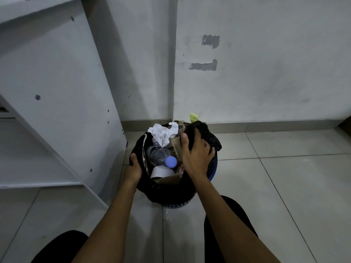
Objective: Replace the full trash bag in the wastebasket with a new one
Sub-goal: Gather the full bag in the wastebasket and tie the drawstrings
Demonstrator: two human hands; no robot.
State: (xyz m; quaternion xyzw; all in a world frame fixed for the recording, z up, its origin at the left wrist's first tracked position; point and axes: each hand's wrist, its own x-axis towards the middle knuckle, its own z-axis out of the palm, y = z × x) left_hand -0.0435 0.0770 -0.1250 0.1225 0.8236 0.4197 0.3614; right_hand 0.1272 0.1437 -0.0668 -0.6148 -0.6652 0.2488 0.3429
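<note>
Your left hand (133,168) grips the near-left edge of the black trash bag (212,139), thumb laid over the rim and pointing away from you, the other fingers hidden below the plastic. Your right hand (196,151) is curled over a bunched fold of the same bag at its far-right side, the thumb on the inside toward the rubbish and the fingers wrapped over the gathered plastic, which stands up above the rim there. The bag still sits in the blue wastebasket (213,173), of which only a strip of rim on the right and a sliver of base near you show. The wastebasket stands on the tiled floor (284,186) in the corner where two grey walls meet, just beside the side panel of a white shelf unit (66,92) on your left.

The bag is full to the top: a crumpled white paper (161,132) with print on it at the far side, a clear plastic bottle with a pale blue cap (171,161) in the middle, a white paper cup (161,172) just below the cap, and brown cardboard (168,179) along the near edge. A yellow-green scrap (193,117) pokes up behind the bunched plastic, against the wall (266,63). Your dark-clad knees sit low on either side of your forearms
</note>
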